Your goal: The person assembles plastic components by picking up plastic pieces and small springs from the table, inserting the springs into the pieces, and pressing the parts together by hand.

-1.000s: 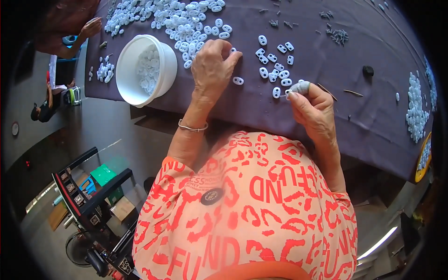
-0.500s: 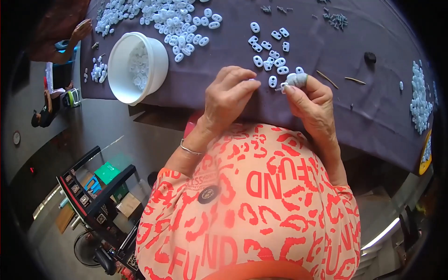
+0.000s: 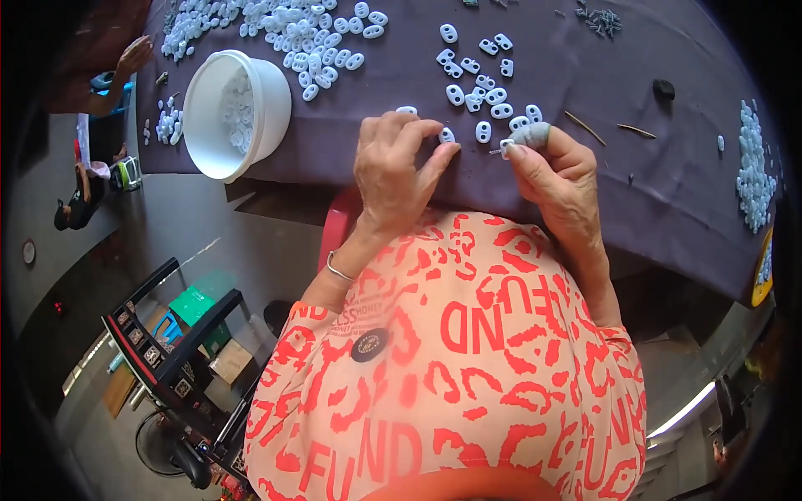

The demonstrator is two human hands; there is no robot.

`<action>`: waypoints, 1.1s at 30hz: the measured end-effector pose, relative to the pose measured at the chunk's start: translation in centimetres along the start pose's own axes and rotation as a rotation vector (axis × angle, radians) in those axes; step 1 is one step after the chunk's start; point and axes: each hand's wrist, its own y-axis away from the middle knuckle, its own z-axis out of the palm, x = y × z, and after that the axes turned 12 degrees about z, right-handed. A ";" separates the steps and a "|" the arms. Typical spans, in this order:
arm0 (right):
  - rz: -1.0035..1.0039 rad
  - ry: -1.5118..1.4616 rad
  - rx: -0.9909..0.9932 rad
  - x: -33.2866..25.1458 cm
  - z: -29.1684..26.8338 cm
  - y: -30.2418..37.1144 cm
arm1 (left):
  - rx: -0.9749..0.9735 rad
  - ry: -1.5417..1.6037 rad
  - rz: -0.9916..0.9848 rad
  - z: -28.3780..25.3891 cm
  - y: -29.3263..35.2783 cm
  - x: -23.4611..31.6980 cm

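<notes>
My left hand [image 3: 394, 167] has its thumb and index finger closed around a white oval two-hole piece [image 3: 447, 134] at the tablecloth's near edge. Just past its knuckles lies another white piece [image 3: 407, 110]. My right hand [image 3: 551, 167] pinches a small white plastic piece [image 3: 506, 146]; a thin grey pin or spring sticks out of it to the left. Pale wrapping [image 3: 531, 134] covers the right index finger. Between and beyond my hands several loose two-hole pieces [image 3: 500, 110] are scattered, some standing on edge.
A white tub [image 3: 279, 108] of small translucent parts stands at the left edge, near a heap of white oval pieces [image 3: 305, 37]. Small grey parts [image 3: 601, 22] lie far right, with two thin sticks [image 3: 585, 127], a dark lump [image 3: 663, 88] and a pile of pale pieces [image 3: 755, 171].
My left hand has moved a little left, and its thumb and index finger are now around a two-hole piece. My right hand stays pinched on its small piece. The view has shifted slightly.
</notes>
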 end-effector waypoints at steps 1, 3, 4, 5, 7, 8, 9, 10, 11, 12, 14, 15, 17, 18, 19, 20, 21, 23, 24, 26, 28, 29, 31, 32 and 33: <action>-0.003 0.010 0.000 0.0 0.0 0.0 | -0.001 0.002 0.004 0.0 -0.2 0.0; -0.006 0.017 0.002 0.0 0.0 0.1 | -0.015 0.065 0.042 0.1 -0.6 0.1; 0.000 0.018 0.007 0.1 0.0 0.1 | -0.017 0.067 0.044 0.1 -0.5 0.2; 0.007 0.019 0.012 0.1 0.0 0.1 | -0.013 0.186 -0.011 0.2 -0.3 0.2; 0.042 0.016 0.017 -0.3 0.1 0.3 | -0.011 0.305 -0.067 -0.3 -0.4 0.6; 0.078 0.014 0.021 -0.4 0.1 0.4 | -0.009 0.663 -0.398 -1.0 -0.8 1.2; 0.079 0.013 0.024 -0.5 0.3 0.5 | -0.007 1.015 -0.734 -1.4 -1.0 1.5; 0.066 0.035 0.030 -0.6 0.5 0.6 | -0.041 1.173 -0.761 -1.5 -0.6 0.7; 0.057 0.053 0.035 -0.8 0.7 0.4 | -0.045 1.171 -0.767 -1.6 -0.6 0.7; 0.062 0.049 0.035 -1.0 0.9 0.3 | -0.044 1.255 -0.844 -1.6 -0.6 0.7; 0.020 0.078 0.038 -1.2 1.2 0.2 | -0.044 1.340 -0.927 -1.7 -0.4 0.8; 0.025 0.077 0.040 -1.1 1.4 0.2 | -0.037 1.379 -0.936 -1.7 -0.3 0.9; -0.079 0.232 0.074 -0.9 1.6 0.1 | -0.031 1.420 -0.950 -1.8 -0.2 0.9; -0.074 0.233 0.076 -0.8 1.6 0.2 | -0.024 1.433 -0.951 -1.7 -0.1 0.9; -0.060 0.235 0.069 -0.8 1.6 0.2 | -0.017 1.446 -0.952 -1.6 -0.1 0.9; -0.047 0.238 0.061 -0.9 1.7 0.2 | -0.018 1.448 -0.956 -1.6 0.0 0.9; -0.044 0.239 0.063 -0.9 1.8 0.2 | -0.018 1.465 -0.953 -1.5 0.1 0.8; -0.031 0.217 0.078 -1.0 2.0 0.2 | -0.022 1.484 -0.952 -1.5 0.2 0.7; -0.027 0.218 0.082 -1.0 2.0 0.2 | -0.023 1.495 -0.944 -1.5 0.3 0.7; -0.029 0.259 0.068 -0.8 1.9 0.0 | -0.027 1.509 -0.938 -1.6 0.3 0.7; -0.027 0.273 0.072 -0.6 1.8 0.0 | -0.026 1.483 -0.914 -1.7 0.3 0.8; -0.029 0.285 0.072 -0.6 1.8 0.0 | -0.027 1.484 -0.914 -1.8 0.3 0.7; -0.042 0.269 0.071 -0.6 1.8 0.0 | -0.045 1.451 -0.885 -1.8 0.4 0.7; -0.056 0.254 0.070 -0.6 1.9 0.0 | -0.046 1.453 -0.885 -1.7 0.4 0.7; -0.055 0.254 0.071 -0.6 1.8 0.0 | -0.044 1.462 -0.886 -1.7 0.4 0.7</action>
